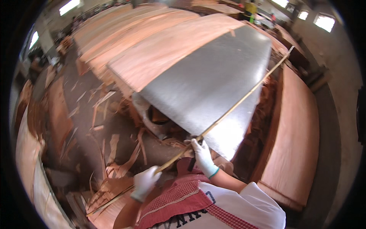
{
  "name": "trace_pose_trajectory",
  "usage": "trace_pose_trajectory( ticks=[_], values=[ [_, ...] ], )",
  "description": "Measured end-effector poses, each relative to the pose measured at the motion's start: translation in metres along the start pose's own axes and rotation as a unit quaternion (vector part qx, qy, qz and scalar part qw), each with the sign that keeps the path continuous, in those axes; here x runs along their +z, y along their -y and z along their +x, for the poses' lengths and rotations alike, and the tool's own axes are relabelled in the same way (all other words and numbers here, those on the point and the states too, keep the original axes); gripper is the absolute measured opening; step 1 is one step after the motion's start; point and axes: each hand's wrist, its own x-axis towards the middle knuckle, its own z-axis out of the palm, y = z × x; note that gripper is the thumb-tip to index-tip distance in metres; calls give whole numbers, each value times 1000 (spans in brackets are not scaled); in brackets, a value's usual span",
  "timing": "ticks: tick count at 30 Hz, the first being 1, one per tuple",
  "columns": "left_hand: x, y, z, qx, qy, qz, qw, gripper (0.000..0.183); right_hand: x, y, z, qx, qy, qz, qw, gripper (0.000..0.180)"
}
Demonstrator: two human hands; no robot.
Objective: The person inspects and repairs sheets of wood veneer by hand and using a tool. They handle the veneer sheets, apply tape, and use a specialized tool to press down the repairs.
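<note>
A long, thin wooden stick (243,98) runs slantwise across the view, from the lower left to the far right. My left hand (145,181), in a white knit glove, is closed around its lower part. Farther up, my right hand (202,153), in a white glove with a green cuff, grips the same stick near the table's front edge. A small dark object (192,164) shows by my right hand; its kind cannot be made out. Beyond my hands lies the smooth grey metal tabletop (206,83), with the stick's far part stretching over its right side.
Stacked wood veneer sheets (171,54) border the tabletop's left side. Another veneer stack (294,137) stands at right. Veneer scraps (114,146) litter the floor at left, and a crumpled veneer pile (111,197) lies by my left hand. A person (251,11) is far back.
</note>
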Motion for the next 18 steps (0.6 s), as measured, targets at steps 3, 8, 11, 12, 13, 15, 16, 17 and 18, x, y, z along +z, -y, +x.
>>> trace_pose_trajectory(
  ticks=[3, 8, 11, 12, 13, 15, 16, 17, 18],
  values=[
    [-2, 11, 51, 62, -58, -32, 996, 34, 28, 6, 52, 15, -8, -26, 1000, 26],
    [-64, 140, 78, -8, -13, -23, 1000, 42, 96, 34, 188, -45, 57, 38, 997, 29],
    [-129, 227, 35, -213, -14, -47, 976, 38, 162, 41, 267, -24, 81, 147, 986, 31],
    [-155, 251, 22, -247, -6, 0, 969, 33, 183, 42, 293, -14, 117, 184, 976, 31],
    [-173, 269, 13, -315, 24, 37, 948, 28, 201, 40, 313, -9, 165, 251, 954, 30],
    [-192, 290, 18, -296, -45, 84, 950, 22, 237, 26, 351, 14, 182, 311, 933, 27],
    [-202, 293, 25, -337, -45, 102, 935, 20, 256, 12, 366, 64, 108, 301, 945, 25],
    [-208, 294, 41, -291, -97, 85, 948, 19, 270, -4, 375, 107, 99, 237, 961, 23],
    [-210, 297, 67, -276, -127, 65, 950, 19, 285, -22, 384, 158, 76, 181, 968, 23]
  ],
)
